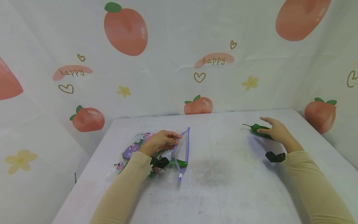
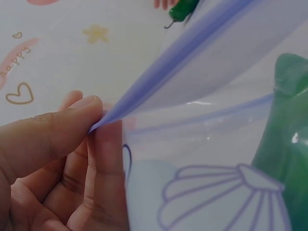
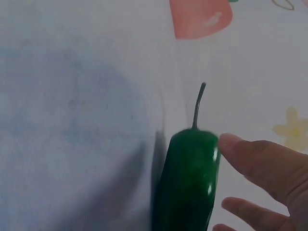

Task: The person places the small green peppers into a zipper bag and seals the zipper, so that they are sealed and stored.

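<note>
My left hand pinches the purple zip edge of a clear printed zip bag between thumb and forefinger. The bag lies on the table at the left with its mouth parted. Inside it is a green pepper, seen blurred through the film in the left wrist view; other green shapes show behind the print. At the far right, my right hand is at another green pepper with a thin stem. Its thumb and fingers are spread, the thumb tip beside the pepper's stem end. Whether they touch, I cannot tell.
A white table bears a greyish smudge between the hands. Behind it hangs a white cloth printed with peaches, hearts and flowers. Black wrist devices sit below both hands.
</note>
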The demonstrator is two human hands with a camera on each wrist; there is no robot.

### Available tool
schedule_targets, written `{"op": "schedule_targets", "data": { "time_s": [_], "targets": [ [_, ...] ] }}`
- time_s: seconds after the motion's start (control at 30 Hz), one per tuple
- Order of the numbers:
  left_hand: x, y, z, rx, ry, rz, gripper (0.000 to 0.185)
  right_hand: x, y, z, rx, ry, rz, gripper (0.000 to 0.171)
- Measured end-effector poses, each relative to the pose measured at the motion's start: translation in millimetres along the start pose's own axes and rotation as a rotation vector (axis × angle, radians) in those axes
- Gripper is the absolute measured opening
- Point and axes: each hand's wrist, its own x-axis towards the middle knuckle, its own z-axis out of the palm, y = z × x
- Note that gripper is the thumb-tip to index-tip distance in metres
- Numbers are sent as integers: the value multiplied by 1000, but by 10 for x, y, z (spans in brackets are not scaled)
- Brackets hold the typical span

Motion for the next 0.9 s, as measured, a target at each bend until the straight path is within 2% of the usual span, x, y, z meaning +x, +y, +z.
{"op": "schedule_targets", "data": {
  "time_s": [0.37,0.67,0.9],
  "targets": [
    [17,-2,-5,14,7,-6,39,3,217,-47,33,-111,35,72],
    [22,-13,-10,9,19,-14,31,12,301,-71,33,-158,61,70],
    [27,-15,-5,11,15,-11,37,-2,344,-102,44,-171,77,66]
  ]
}}
